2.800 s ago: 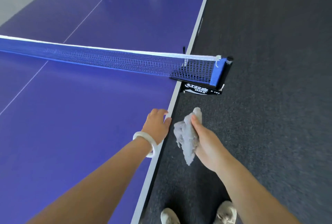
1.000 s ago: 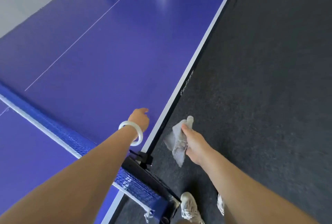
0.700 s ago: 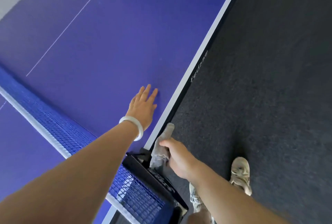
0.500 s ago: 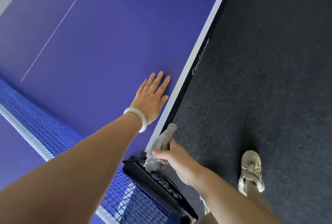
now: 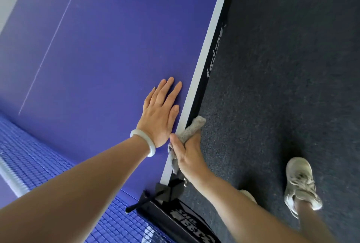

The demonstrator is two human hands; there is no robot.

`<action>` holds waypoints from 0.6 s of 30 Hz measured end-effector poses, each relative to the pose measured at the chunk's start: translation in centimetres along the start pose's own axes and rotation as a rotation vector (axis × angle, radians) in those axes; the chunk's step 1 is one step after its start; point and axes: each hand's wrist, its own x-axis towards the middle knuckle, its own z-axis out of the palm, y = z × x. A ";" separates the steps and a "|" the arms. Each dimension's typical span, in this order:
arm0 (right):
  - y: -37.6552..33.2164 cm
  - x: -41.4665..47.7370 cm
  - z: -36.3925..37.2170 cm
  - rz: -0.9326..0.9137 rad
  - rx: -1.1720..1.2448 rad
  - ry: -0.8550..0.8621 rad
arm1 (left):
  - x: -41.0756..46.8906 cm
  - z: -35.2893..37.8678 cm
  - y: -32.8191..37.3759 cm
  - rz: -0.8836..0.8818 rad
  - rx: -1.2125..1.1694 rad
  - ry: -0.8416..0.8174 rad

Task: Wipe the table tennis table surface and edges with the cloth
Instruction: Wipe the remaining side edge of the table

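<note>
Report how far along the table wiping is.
Done: cannot tell; the blue top shows no wipe marks either way. In hand: the right hand grips the cloth against the dark side edge, just past the net clamp, while the left hand rests flat on the top. Left: likely the long stretch of edge ahead.

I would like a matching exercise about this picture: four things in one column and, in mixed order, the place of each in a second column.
Things
1. left hand
2. cloth
3. shoe
4. bracelet

Places
a. on the carpet
b. flat on the blue tabletop
c. around the wrist
d. against the table's dark side edge

Pairs: 1-b, 2-d, 3-a, 4-c
</note>
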 end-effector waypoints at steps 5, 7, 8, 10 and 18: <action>-1.3 2.6 0.1 -0.060 0.010 0.154 | 0.0 0.2 -0.5 -0.008 -0.055 0.027; -0.2 0.6 0.5 -0.076 -0.076 0.101 | 0.1 0.3 -0.5 0.001 -0.049 0.034; 0.6 -0.8 0.6 -0.070 -0.139 0.025 | 0.1 0.3 -0.5 0.004 -0.048 0.038; 2.3 -3.5 0.2 -0.041 -0.248 -0.188 | 0.2 0.3 -0.5 0.008 -0.052 0.041; -1.4 5.8 -0.6 -0.128 -0.094 0.131 | 0.1 0.3 -0.6 0.000 -0.066 0.038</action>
